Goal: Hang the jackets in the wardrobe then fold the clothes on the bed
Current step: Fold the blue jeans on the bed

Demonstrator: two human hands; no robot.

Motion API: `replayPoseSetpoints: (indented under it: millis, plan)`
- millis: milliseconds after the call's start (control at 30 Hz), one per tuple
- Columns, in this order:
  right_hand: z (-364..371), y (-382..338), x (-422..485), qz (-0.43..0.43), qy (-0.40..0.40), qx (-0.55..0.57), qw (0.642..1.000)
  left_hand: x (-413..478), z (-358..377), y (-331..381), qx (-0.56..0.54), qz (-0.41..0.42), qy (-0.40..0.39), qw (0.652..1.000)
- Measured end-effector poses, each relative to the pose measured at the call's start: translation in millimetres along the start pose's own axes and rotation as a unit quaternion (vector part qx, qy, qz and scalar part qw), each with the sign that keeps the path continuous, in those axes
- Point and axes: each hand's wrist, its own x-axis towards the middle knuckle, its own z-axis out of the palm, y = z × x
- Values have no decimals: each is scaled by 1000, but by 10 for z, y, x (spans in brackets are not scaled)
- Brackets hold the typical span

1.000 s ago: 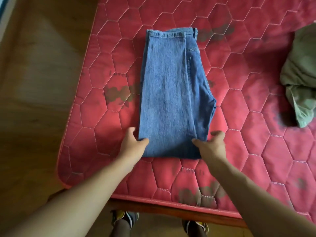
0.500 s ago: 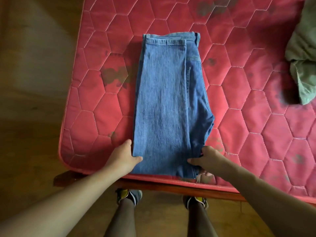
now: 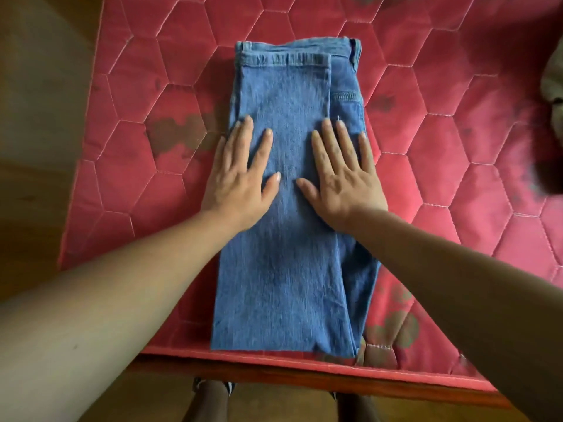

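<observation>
A pair of blue jeans (image 3: 289, 284) lies folded lengthwise on the red quilted mattress (image 3: 457, 147), waistband at the far end and hem at the near edge. My left hand (image 3: 240, 178) lies flat on the left half of the denim, fingers spread and straight. Beside it, my right hand (image 3: 341, 175) presses flat on the right half, its fingers reaching over the fold line toward the pocket side. Neither hand holds any cloth.
A green garment (image 3: 553, 77) shows at the right edge of the mattress. The wooden bed frame (image 3: 304, 380) runs along the near side, with my legs and shoes below it. Wooden floor (image 3: 39, 147) lies to the left.
Both hands have let go of the jeans' near hem and moved up onto the middle of the denim, now lying flat. The jeans sit nearer the mattress edge than one second ago.
</observation>
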Motion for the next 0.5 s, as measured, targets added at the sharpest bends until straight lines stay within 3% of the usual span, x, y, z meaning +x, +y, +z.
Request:
replayPoseSetpoints:
  millis: [167,333,500]
  plan:
    - [-311,-36,294,1,26,59,998,494,-335,-73,24,25,40,999]
    - [-305,79,1062,24,37,-13,999,951,-204,-95,48,27,18,998]
    - [-189,166,1120,15,45,-2,999,979,-115,-146,17,24,13,999]
